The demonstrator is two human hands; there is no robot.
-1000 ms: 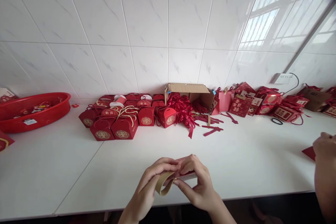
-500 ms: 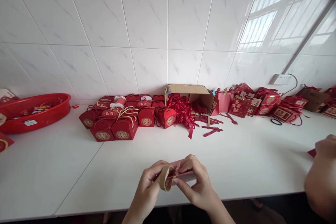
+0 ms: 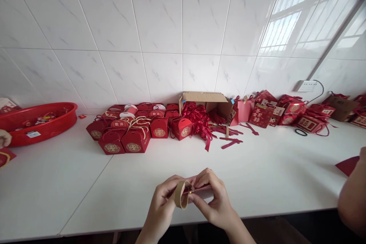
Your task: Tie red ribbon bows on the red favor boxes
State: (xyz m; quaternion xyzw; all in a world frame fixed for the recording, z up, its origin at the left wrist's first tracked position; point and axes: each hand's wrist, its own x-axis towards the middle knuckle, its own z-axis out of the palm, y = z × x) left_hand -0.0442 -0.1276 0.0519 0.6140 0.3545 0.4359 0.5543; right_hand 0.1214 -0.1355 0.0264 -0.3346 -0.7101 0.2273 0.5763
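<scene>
Over the table's near edge, my left hand (image 3: pixel 164 200) and my right hand (image 3: pixel 212 194) both grip a small pink gift bag (image 3: pixel 207 193), most of which the fingers hide. A looped tan strap handle (image 3: pixel 179 195) stands up from its top, beside my left thumb. My right thumb and fingers pinch at a tiny gold stud (image 3: pixel 190 192) where the strap meets the bag. Both hands are closed, the left around the bag's left side, the right at its top right.
Red gift boxes (image 3: pixel 135 140) stand grouped behind my hands. Beside them, red ribbons (image 3: pixel 200 118) spill from a cardboard box (image 3: pixel 204 96). A red tub (image 3: pixel 57 122) is at left, near another person's hand (image 3: pixel 4 138). Another person's arm (image 3: pixel 353 198) is at right, by red card (image 3: pixel 347 165).
My hands and the pink gift bag have barely shifted. At left, another person's hand has come into view by the tub. The arm at right has moved rightward, uncovering more red card.
</scene>
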